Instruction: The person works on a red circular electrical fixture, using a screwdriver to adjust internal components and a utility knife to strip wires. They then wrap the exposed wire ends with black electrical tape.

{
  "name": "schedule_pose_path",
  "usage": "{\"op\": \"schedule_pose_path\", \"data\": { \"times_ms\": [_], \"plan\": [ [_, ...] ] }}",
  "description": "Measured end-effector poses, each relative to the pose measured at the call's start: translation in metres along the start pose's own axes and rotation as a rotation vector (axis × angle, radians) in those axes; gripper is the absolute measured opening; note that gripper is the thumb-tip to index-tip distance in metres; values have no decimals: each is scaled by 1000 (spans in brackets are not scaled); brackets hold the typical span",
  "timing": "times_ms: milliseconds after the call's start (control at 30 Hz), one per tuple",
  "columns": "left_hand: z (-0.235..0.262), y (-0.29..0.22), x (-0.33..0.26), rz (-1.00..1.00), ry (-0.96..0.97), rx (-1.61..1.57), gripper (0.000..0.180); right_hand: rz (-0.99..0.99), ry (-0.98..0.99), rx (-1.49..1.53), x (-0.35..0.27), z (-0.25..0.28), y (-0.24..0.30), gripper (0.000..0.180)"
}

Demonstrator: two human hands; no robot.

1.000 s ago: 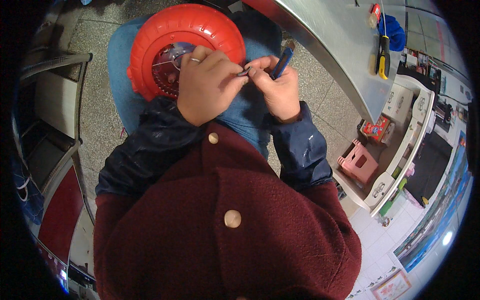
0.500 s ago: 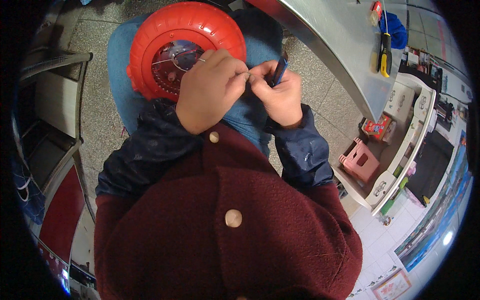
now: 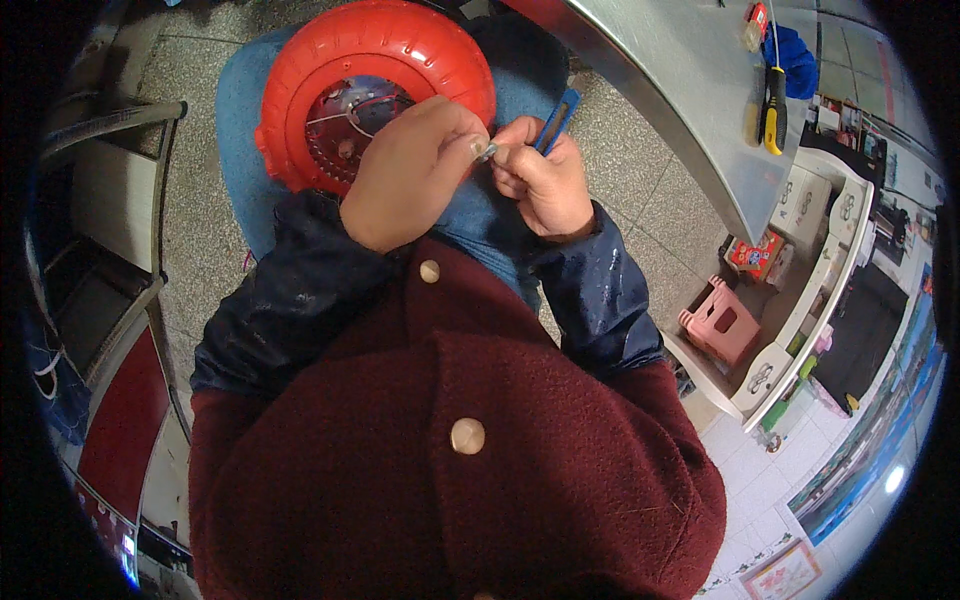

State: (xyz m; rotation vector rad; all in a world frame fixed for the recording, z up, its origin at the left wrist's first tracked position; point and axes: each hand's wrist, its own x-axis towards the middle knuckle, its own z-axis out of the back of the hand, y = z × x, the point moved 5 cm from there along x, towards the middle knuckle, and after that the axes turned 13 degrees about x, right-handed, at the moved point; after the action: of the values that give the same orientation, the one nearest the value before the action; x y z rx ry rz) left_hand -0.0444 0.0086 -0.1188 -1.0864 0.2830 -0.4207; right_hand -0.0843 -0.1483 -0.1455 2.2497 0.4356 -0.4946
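Observation:
Resting on my lap is a red ring-shaped plastic housing [image 3: 300, 90] with thin wires [image 3: 355, 118] in its round opening. My left hand [image 3: 410, 175] is in front of the housing's right part, thumb and fingertips pinched together. Just to its right, my right hand [image 3: 545, 180] has its fingers curled round a slim blue utility knife [image 3: 562, 118], whose handle sticks up past the index finger. Between the two hands' fingertips shows a small greyish piece [image 3: 488, 153]. It is too small to name, and the fingers partly cover it.
A metal-topped table [image 3: 660, 90] stands at the right, bearing a yellow-and-black screwdriver [image 3: 773, 115] and a blue cloth-like bundle [image 3: 792, 62]. Below its corner are a pink plastic stool [image 3: 722, 320] and a white cabinet [image 3: 815, 300]. A metal-framed rack [image 3: 110, 125] stands at the left.
Both hands have shifted slightly left. The blue knife's handle has turned and shows more of its length. The greyish piece between the fingertips shows more plainly.

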Motion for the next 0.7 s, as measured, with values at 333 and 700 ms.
{"op": "schedule_pose_path", "data": {
  "times_ms": [333, 700],
  "plan": [
    [-1, -6, 0, -20, -48, 73, 8, 67, -70, -281, -5, -5, 12, 7],
    [0, -26, -10, -421, -319, 411, 14, -100, -56, 166, 4, 5, -6, 10]
  ]
}}
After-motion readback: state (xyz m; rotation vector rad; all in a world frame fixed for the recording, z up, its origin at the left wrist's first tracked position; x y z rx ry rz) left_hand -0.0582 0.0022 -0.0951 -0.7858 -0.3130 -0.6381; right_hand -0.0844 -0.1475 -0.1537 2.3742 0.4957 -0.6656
